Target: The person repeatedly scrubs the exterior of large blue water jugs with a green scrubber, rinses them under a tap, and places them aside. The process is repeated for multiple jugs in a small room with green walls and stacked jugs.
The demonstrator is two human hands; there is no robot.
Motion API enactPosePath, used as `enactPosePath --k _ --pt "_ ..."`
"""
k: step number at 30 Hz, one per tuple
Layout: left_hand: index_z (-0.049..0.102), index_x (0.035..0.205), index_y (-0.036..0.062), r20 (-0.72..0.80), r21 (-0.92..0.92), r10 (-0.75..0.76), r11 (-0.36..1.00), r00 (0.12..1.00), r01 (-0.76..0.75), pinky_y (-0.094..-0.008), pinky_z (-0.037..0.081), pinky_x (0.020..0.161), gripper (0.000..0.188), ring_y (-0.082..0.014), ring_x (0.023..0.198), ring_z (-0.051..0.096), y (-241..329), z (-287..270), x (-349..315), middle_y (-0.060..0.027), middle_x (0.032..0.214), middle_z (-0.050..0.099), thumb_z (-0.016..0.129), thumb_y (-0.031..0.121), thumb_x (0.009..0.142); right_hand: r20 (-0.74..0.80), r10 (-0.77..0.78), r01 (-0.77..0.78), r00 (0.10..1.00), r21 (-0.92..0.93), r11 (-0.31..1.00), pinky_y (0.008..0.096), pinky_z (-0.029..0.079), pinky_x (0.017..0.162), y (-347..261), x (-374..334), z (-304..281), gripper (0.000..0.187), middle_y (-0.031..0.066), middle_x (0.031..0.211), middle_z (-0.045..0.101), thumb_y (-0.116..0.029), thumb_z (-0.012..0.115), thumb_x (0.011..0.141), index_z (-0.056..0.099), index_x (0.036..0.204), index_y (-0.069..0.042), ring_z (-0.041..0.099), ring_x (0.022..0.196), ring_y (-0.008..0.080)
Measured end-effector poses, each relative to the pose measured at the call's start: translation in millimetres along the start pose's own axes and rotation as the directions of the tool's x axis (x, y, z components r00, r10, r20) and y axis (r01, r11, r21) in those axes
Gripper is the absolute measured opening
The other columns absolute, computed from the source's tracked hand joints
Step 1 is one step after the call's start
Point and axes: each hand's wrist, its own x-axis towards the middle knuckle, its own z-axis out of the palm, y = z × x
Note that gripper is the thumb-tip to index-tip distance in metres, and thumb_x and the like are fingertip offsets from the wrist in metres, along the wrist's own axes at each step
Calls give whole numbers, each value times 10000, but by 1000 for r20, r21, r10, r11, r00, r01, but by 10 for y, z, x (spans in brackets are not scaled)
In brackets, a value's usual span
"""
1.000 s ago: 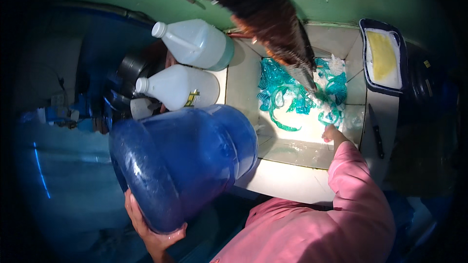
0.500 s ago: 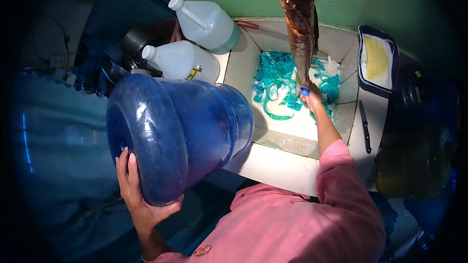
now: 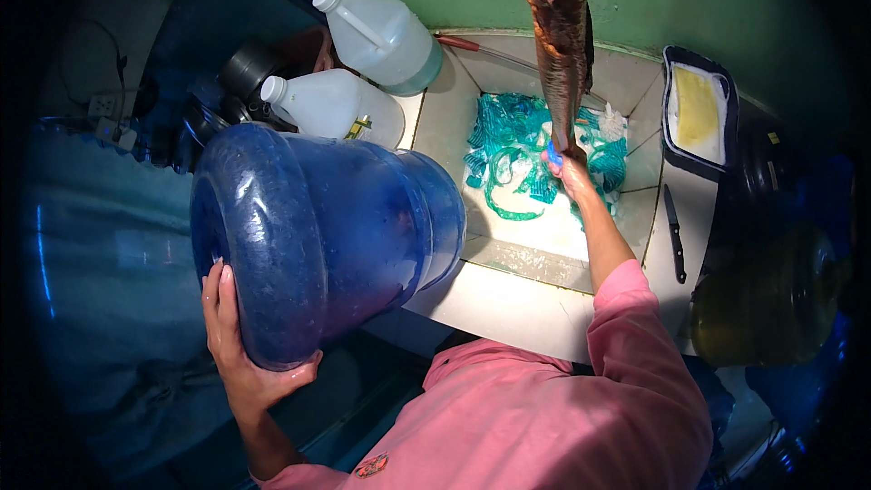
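A large blue water jug (image 3: 336, 236) lies tilted on its side, its base toward my left and its narrower end at the sink's near left edge. My left hand (image 3: 245, 345) grips the rim of its base, thumb underneath and fingers on the bottom face. My right hand (image 3: 574, 177) is closed on a small blue handle (image 3: 552, 154) at the lower end of a rusty brown pipe (image 3: 558, 45). Below it, the white tiled sink (image 3: 526, 263) holds crumpled teal plastic or netting (image 3: 508, 127); the jug's mouth is hidden from view.
Two whitish plastic jugs, one with a handle (image 3: 381, 41) and one lower (image 3: 340, 109), stand behind the blue jug. Right of the sink are a black-handled knife (image 3: 677, 240) and a dark tray (image 3: 671, 141) with a yellow sponge (image 3: 697, 109). Another big jug (image 3: 762, 308) sits far right.
The blue jug and my left hand have shifted slightly left and up in view. My right hand stays at the pipe's end, where the blue handle now shows farther left and more plainly.
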Motion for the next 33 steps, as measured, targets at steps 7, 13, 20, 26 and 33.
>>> enactPosePath --k 7,13,20,26,33 --pt "397 1508 45 -1 3 -8 1000 1000 8 -533 370 1115 1192 -459 1336 467 11 -7 -19 -272 1490 409 897 375 477 -201 -170 122 965 -231 965 261 404 504 76 184 -1 247 58 805 644 -148 625 890 602 1111 -39 536 570 111" --pt "425 1484 49 -1 28 7 1000 1000 -7 -565 332 1134 1154 -459 1339 464 8 -14 -45 -259 1482 430 896 385 485 -172 174 -118 970 295 948 273 436 480 478 58 -127 299 34 850 655 -183 681 918 608 1191 -87 575 601 130" --pt "453 1451 73 3 139 121 983 993 -120 -626 277 1148 1078 -444 1339 468 202 -41 37 -260 1438 487 871 433 524 542 535 -691 649 124 713 443 593 840 1239 -565 1560 435 87 1107 716 -429 510 1021 643 1237 -76 696 906 203" --pt "425 1455 76 -81 173 245 958 966 -229 -659 250 1145 1054 -470 1348 444 339 -206 103 -287 1463 442 824 609 638 680 267 -683 683 464 564 442 582 828 893 -561 1739 555 104 1103 722 -556 442 1017 665 1216 -88 702 933 238" --pt "371 1521 76 26 69 315 946 949 -316 -648 198 1177 1185 -477 1419 337 304 -187 159 -257 1511 405 807 688 605 425 244 -459 872 537 708 434 580 829 789 -987 1275 579 97 1107 721 -587 441 1009 670 1202 -91 700 936 232"
